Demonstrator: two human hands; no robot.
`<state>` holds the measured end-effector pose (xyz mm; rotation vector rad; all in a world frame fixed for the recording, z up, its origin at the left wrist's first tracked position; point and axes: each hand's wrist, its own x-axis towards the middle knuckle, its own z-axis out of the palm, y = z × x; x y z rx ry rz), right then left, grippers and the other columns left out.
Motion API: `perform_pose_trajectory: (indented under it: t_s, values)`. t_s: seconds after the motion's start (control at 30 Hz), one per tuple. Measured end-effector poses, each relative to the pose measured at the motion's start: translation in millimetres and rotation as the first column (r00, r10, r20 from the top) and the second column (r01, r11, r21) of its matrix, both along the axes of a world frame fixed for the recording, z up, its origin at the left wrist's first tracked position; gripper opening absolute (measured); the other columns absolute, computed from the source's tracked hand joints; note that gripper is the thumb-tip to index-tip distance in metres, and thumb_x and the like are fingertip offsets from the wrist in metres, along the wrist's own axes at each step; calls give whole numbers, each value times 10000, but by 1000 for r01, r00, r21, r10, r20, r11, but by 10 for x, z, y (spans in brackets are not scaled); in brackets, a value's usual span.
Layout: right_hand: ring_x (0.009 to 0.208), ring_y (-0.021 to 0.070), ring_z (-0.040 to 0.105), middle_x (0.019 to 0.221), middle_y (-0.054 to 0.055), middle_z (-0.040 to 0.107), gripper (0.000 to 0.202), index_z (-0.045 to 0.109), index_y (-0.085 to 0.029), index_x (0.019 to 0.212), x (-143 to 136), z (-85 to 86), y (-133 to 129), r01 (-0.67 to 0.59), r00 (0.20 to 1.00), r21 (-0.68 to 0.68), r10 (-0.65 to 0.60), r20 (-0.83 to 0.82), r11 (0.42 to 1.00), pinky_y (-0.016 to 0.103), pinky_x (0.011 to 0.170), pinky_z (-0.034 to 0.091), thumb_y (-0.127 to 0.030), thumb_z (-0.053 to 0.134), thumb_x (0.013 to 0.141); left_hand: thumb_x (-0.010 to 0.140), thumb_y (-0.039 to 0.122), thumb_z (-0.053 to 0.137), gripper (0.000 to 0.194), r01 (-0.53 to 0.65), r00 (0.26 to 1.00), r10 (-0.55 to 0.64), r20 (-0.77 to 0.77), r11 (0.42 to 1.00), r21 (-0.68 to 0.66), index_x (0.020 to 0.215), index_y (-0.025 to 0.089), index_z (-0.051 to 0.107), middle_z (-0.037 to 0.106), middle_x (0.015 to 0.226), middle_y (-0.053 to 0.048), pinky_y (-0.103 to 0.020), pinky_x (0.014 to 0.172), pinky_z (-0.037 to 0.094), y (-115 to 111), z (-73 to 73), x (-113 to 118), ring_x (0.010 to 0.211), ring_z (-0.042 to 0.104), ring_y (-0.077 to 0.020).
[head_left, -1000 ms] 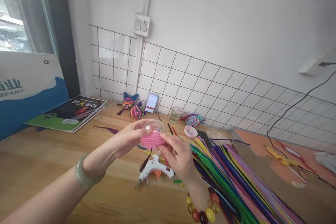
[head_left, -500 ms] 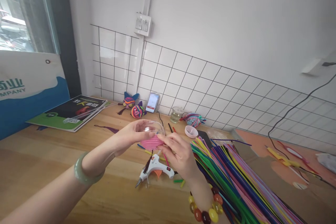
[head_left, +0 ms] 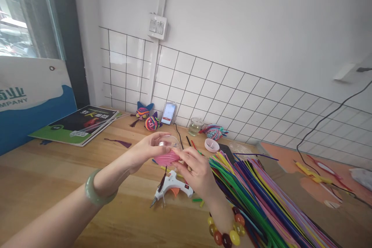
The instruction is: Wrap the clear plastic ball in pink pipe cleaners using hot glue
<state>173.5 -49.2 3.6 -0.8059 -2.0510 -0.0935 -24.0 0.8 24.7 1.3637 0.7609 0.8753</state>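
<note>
Between my two hands is a clear plastic ball (head_left: 171, 142) whose lower part is wrapped in rows of pink pipe cleaner (head_left: 165, 158). My left hand (head_left: 149, 149) grips the ball from the left, thumb in front. Fingers of my right hand (head_left: 197, 168) pinch at the edge of the pink rows; whether a loose end is between them I cannot make out. A dark tassel (head_left: 162, 181) hangs below the ball. Under it a white hot glue gun (head_left: 174, 184) lies on the table, nozzle toward the lower left.
A thick bundle of coloured pipe cleaners (head_left: 261, 197) lies at the right. Behind my hands are finished striped ornaments (head_left: 151, 123), a phone (head_left: 169, 113), a glass jar (head_left: 195, 126) and a pink bowl (head_left: 212, 145). Yellow-handled tool (head_left: 312, 174) at far right; booklets (head_left: 84, 124) at left.
Both hands and the ball have shifted very slightly to the left. The grip on the ball looks the same, and the glue gun has not moved.
</note>
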Motion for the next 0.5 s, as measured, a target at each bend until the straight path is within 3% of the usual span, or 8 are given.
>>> perform_pose_trajectory:
  t_s: [0.17,0.37,0.5]
  values:
    - [608,119,590,898,41,654,406,547,-248,1352,15,17,-17,26,998,-55,-28,-51,998,272,609,548,-244,577,947,731,386,750,645,31,999,-31,29,1000,-3,1288,156,519,648,1270,-162,-449,1029,413,7,-2,-11,1207,585,-302]
    - [729,153,658,826,32,674,305,629,-224,1249,143,159,-85,101,993,-102,-107,-54,990,277,665,569,-221,554,953,711,403,779,641,-4,1000,4,25,1000,-3,1268,184,551,657,1268,-150,-435,1006,428,28,-44,-13,1235,570,-315]
    - [804,184,672,893,63,699,260,677,-212,1160,203,253,-110,220,975,5,-220,-21,976,330,732,572,-148,568,933,704,433,780,671,-23,1000,23,4,1000,-6,1280,174,552,660,1266,-147,-416,971,443,49,-66,7,1196,594,-318]
